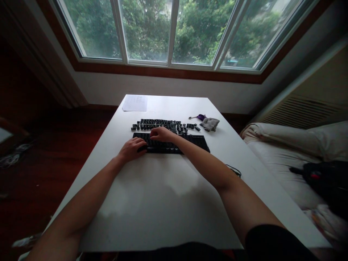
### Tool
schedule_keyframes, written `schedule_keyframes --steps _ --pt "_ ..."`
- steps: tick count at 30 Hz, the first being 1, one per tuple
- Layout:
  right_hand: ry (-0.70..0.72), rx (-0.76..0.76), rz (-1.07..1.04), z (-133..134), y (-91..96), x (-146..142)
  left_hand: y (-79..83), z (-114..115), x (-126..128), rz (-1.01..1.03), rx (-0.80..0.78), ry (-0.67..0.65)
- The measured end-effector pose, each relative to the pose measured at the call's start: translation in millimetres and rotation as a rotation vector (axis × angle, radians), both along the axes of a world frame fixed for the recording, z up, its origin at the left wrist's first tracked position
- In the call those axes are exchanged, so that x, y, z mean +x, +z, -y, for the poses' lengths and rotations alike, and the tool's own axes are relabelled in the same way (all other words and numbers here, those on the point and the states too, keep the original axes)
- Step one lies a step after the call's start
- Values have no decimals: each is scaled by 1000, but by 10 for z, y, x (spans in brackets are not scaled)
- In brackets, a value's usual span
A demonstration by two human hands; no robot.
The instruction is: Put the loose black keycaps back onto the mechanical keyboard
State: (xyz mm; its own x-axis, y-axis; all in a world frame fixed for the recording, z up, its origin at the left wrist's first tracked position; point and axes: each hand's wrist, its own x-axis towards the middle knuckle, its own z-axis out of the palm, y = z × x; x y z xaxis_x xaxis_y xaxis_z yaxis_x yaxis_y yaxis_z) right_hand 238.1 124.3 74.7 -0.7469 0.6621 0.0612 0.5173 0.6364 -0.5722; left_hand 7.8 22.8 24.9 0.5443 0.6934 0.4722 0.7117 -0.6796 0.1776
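A black keyboard (195, 140) lies across the white table, its long side toward me. My left hand (132, 148) is closed round the keyboard's left front end, fingers on top. Over the keyboard's left half, my right hand (161, 134) is bent down with its fingers pinched together. Whatever the pinch holds, if anything, is too small to make out, and the hand and forearm cover part of the keys. Just behind the keyboard, loose black keycaps (152, 127) lie in rough rows, with several more scattered to the right.
Right of the keycaps lie a grey cloth (210, 124) and a small brush (193, 117) by a purple item (201, 117). Paper sheets (135, 103) rest at the far left of the white table (163, 203). A black cable (234, 170) loops beside my right forearm.
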Motion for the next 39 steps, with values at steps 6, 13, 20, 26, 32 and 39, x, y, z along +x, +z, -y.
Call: schedule_keyframes --steps 6,13,20,26,32,39 --pt "53 -185 26 86 -135 70 -3 -3 -9 -9 -10 -3" --pt "-17 -178 13 120 -247 18 2 -1 -5 2 -15 -2" --pt "-82 -94 79 234 -221 -36 5 1 0 -13 -6 -2" --pt "-123 96 65 379 -292 -54 -21 -10 0 -3 12 -2" --pt "-127 238 -19 519 -416 -10 -8 19 23 -17 4 18" --pt "-162 217 -155 538 -474 112 2 40 51 -71 12 -16"
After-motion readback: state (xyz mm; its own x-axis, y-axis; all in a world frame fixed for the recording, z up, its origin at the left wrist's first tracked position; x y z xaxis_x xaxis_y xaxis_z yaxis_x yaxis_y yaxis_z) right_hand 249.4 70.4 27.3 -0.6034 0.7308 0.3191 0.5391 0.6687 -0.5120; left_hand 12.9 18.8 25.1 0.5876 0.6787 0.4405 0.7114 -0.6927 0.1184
